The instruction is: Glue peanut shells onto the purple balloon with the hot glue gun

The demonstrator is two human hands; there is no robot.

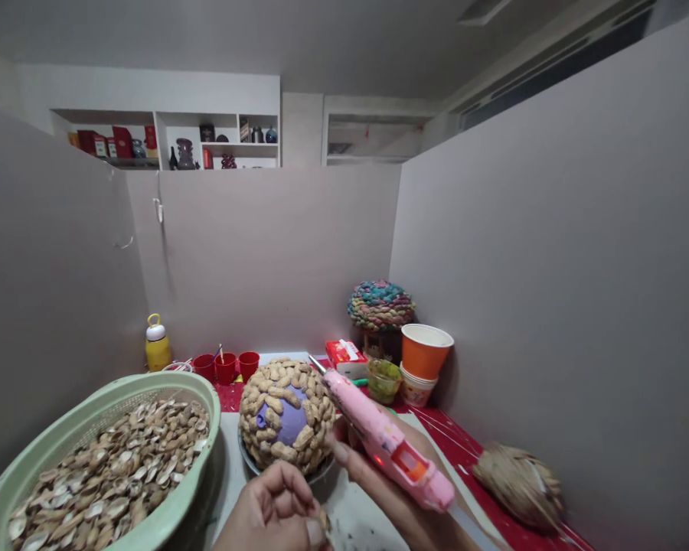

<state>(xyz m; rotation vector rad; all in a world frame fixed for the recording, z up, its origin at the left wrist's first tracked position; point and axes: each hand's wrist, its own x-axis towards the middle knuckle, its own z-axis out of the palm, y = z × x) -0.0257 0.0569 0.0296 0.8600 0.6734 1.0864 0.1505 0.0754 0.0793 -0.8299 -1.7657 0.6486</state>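
Observation:
My right hand is wrapped round a pink hot glue gun, whose metal nozzle points up and left, close to the right side of the ball. A small red light glows on the gun. In front of the ball, my left hand pinches a peanut shell, mostly hidden by the thumb. The ball is a purple balloon covered with peanut shells, with a bare purple patch facing me. It rests in a grey bowl.
At left stands a green basket of shell halves. Behind are red cups, a yellow bottle and a tissue pack. On the right are orange paper buckets, a woven multicoloured ball and a dry fibre bundle. Grey partitions surround the table.

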